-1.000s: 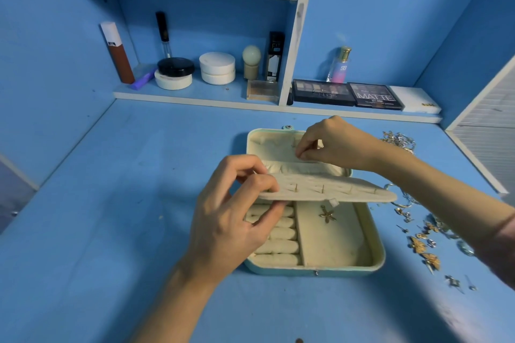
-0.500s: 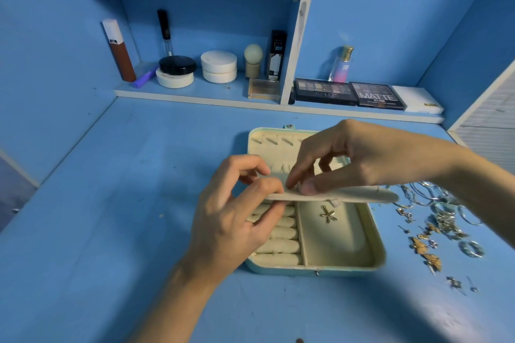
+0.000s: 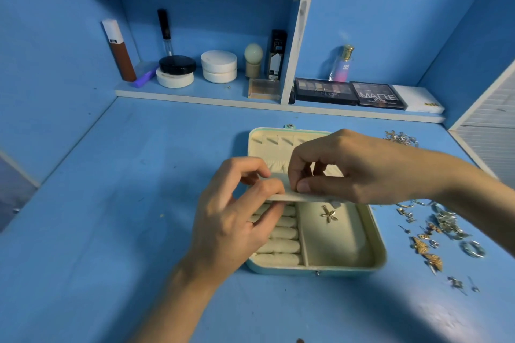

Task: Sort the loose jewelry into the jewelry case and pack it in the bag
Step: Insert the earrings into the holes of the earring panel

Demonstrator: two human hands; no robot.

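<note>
An open pale-green jewelry case (image 3: 374, 264) with cream lining lies on the blue desk. Its cream earring flap (image 3: 295, 197) is held level above the ring rolls (image 3: 281, 248). My left hand (image 3: 237, 220) pinches the flap's left end between thumb and fingers. My right hand (image 3: 354, 167) pinches the flap from above, thumb at its front edge. A gold flower-shaped piece (image 3: 328, 214) lies in the case's open compartment. Loose jewelry (image 3: 437, 234) is scattered on the desk to the right of the case. No bag is in view.
A low shelf at the back holds cosmetics: jars (image 3: 218, 65), a brown tube (image 3: 119, 50), eyeshadow palettes (image 3: 351, 93) and a perfume bottle (image 3: 342, 64). More chains (image 3: 401, 138) lie at the far right. A white slatted panel (image 3: 490, 131) borders the desk's right edge.
My right hand has come forward from the case's lid pocket to the flap and now pinches it. The flap has dropped from tilted to level. My left hand has held still.
</note>
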